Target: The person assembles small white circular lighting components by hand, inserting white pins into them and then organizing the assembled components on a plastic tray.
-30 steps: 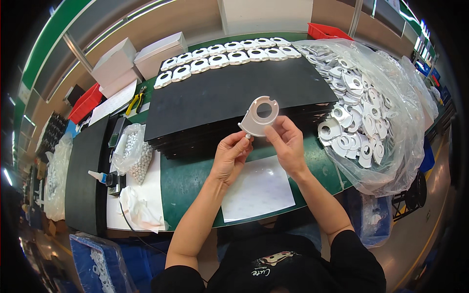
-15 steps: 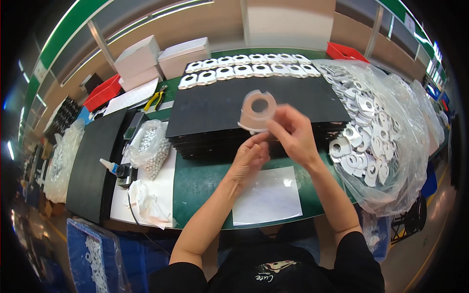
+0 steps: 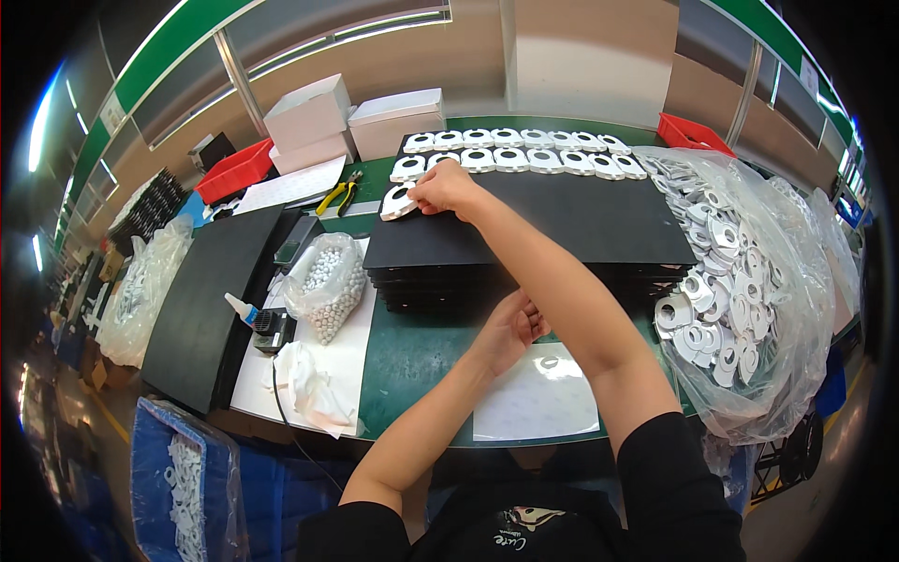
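Note:
At the left end of a stack of black boards (image 3: 524, 220), my right hand (image 3: 448, 190) pinches a white flat plate with a round hole (image 3: 397, 204) by its right side. The plate lies on or just above the top board, in front of two rows of similar white plates (image 3: 510, 159). Near the front edge of the stack, my left hand (image 3: 510, 332) is loosely curled with its fingers apart, and I see nothing in it. My right forearm crosses above and hides part of its fingertips. Below it lies a white sheet under clear film (image 3: 534, 407).
A clear plastic bag of loose white plates (image 3: 721, 281) stands at the right. To the left are a bag of small white balls (image 3: 328, 281), a glue bottle (image 3: 242, 307), yellow-handled pliers (image 3: 339, 195) and another black board stack (image 3: 211, 309). White boxes (image 3: 309, 122) and red bins stand behind.
My right hand has carried the plate from above the stack's front edge to its left end, starting a third row. My left hand has lowered slightly and parted from the plate. The view has shifted.

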A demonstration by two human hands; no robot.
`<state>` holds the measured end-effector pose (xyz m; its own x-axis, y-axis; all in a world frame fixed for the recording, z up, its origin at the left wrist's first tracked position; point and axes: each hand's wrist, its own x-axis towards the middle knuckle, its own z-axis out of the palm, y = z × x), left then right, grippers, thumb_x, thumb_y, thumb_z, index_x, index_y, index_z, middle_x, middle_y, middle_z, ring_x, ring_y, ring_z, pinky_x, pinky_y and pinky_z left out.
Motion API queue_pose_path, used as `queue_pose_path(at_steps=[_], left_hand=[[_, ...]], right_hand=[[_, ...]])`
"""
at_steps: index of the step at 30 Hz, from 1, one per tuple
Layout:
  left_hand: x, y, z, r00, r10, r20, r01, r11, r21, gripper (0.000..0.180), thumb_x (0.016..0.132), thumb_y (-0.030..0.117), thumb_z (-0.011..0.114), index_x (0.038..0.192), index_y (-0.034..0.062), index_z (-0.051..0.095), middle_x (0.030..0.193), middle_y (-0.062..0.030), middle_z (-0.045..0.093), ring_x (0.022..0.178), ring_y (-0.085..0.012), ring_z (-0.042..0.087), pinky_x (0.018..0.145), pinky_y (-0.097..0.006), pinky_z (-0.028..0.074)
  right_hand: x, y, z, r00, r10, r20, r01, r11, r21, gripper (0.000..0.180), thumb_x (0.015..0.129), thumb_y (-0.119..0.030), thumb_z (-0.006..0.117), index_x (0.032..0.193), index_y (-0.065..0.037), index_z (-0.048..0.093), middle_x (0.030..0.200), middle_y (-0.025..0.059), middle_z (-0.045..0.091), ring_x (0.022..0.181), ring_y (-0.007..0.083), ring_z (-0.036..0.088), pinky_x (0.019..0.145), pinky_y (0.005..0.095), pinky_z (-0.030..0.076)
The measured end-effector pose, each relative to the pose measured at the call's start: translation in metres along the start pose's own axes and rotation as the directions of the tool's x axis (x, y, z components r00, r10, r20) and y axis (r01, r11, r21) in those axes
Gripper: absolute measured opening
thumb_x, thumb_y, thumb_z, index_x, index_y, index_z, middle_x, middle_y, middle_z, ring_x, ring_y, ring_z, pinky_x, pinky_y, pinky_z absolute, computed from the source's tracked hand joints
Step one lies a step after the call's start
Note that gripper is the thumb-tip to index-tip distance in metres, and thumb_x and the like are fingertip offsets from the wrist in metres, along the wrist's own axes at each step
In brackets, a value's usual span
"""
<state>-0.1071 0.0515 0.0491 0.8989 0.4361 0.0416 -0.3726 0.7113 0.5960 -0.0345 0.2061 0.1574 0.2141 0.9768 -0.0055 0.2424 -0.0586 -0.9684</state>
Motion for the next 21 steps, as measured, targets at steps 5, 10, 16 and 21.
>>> queue_pose_path(at_steps=[5, 10, 16, 21], left_hand=[[-0.01, 0.004, 0.026, 0.975, 0.01, -0.223, -0.005, 1.0, 0.022, 0.028, 0.091, 0.036, 0.052, 0.098, 0.009, 0.057, 0.08, 0.0011, 0.057, 0.071, -0.0094, 0.051, 0.064, -0.022, 0.043], [-0.002, -0.009, 0.006, 0.999, -0.014, 0.039, 0.013, 1.0, 0.021, 0.034, 0.087, 0.038, 0.058, 0.106, 0.0102, 0.058, 0.093, 0.0002, 0.062, 0.084, -0.0132, 0.056, 0.078, -0.029, 0.042], [0.017, -0.046, 0.012, 0.999, 0.013, -0.045, -0.014, 1.0, -0.025, 0.035, 0.091, 0.039, 0.052, 0.107, 0.0078, 0.056, 0.084, -0.0027, 0.056, 0.072, -0.0143, 0.05, 0.069, -0.027, 0.041], [0.029, -0.072, 0.033, 1.0, 0.004, 0.007, -0.003, 0.997, -0.077, 0.039, 0.092, 0.035, 0.052, 0.114, 0.0032, 0.054, 0.082, -0.0019, 0.058, 0.071, -0.0105, 0.052, 0.065, -0.024, 0.043]], right_hand=[[-0.004, -0.005, 0.001, 0.988, -0.049, -0.148, 0.002, 0.952, -0.305, 0.023, 0.07, -0.019, 0.07, 0.062, 0.002, 0.065, 0.068, 0.0144, 0.067, 0.057, 0.0183, 0.065, 0.069, 0.027, 0.052], [-0.07, 0.006, -0.017, 0.781, -0.575, -0.243, 0.447, 0.787, -0.425, 0.019, 0.073, -0.019, 0.067, 0.079, 0.0, 0.068, 0.078, 0.0164, 0.066, 0.077, 0.0271, 0.065, 0.071, 0.0338, 0.05], [-0.228, 0.047, -0.104, 0.409, -0.904, -0.121, 0.716, 0.4, -0.572, 0.018, 0.075, -0.005, 0.067, 0.093, -0.007, 0.066, 0.083, 0.0097, 0.063, 0.068, 0.0243, 0.06, 0.061, 0.0301, 0.049], [-0.316, 0.134, -0.211, 0.227, -0.767, -0.6, 0.248, 0.642, -0.726, 0.01, 0.083, 0.0, 0.061, 0.092, -0.004, 0.062, 0.086, 0.0066, 0.062, 0.07, 0.0181, 0.057, 0.064, 0.0251, 0.045]])
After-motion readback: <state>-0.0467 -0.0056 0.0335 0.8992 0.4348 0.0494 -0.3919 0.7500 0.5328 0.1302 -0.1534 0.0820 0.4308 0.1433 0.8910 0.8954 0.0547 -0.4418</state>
